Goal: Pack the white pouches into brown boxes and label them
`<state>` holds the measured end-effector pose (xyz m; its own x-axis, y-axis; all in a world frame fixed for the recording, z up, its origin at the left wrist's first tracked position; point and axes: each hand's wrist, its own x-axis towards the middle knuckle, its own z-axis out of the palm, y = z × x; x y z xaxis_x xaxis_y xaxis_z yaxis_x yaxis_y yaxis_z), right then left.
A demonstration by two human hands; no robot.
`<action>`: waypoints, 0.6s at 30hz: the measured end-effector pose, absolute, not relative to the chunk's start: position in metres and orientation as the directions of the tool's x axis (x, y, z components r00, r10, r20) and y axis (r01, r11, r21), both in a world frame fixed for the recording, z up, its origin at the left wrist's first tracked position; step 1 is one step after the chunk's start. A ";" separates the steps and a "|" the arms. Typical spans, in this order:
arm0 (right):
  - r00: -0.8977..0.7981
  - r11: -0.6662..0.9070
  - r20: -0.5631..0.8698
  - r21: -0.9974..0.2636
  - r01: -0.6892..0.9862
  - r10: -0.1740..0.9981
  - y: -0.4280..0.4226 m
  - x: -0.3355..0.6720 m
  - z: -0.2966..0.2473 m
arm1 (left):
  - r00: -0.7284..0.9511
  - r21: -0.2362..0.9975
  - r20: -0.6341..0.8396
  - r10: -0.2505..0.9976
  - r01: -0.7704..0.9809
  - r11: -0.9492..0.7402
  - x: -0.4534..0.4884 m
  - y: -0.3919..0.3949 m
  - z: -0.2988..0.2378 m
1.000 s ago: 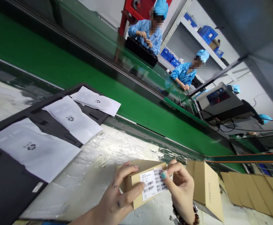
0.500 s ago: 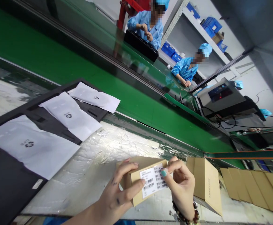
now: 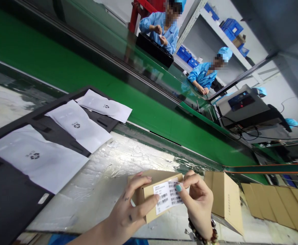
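A small brown cardboard box [image 3: 149, 217] is tilted over the bench, and my left hand [image 3: 129, 204] grips it from the left, with a finger resting on its label. The white barcode label [image 3: 165, 200] lies across the end face of the box. My right hand [image 3: 198, 197] pinches the label's right edge between thumb and forefinger; that edge looks slightly lifted off the cardboard. Just right of my right hand, another brown box [image 3: 230, 204] stands on the bench.
On the left, a black tray [image 3: 0, 190] carries white printed pouches [image 3: 59, 160]. Flat cardboard pieces [image 3: 273, 204] overlap at the right. A green conveyor belt [image 3: 143, 112] runs behind the bench, with co-workers in blue [image 3: 202, 76] beyond. A grey machine [image 3: 240, 102] stands far right.
My hands, the box and the label look almost the same. The whole view has shifted very slightly. Across the belt, a co-worker's hands have moved a little apart.
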<state>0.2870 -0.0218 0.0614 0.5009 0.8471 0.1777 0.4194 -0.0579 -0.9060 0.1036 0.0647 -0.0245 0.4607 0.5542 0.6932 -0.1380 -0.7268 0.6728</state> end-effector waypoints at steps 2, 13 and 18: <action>0.502 -0.064 0.175 -0.904 0.423 0.847 -0.022 0.286 0.062 | 0.460 0.672 0.694 0.554 -0.137 -0.728 0.104 0.065 -0.025; 0.506 -0.056 0.180 -0.907 0.417 0.844 -0.022 0.287 0.060 | 0.467 0.680 0.685 0.559 -0.134 -0.721 0.103 0.064 -0.026; 0.502 -0.059 0.175 -0.907 0.416 0.847 -0.022 0.286 0.060 | 0.467 0.682 0.686 0.558 -0.145 -0.717 0.103 0.064 -0.025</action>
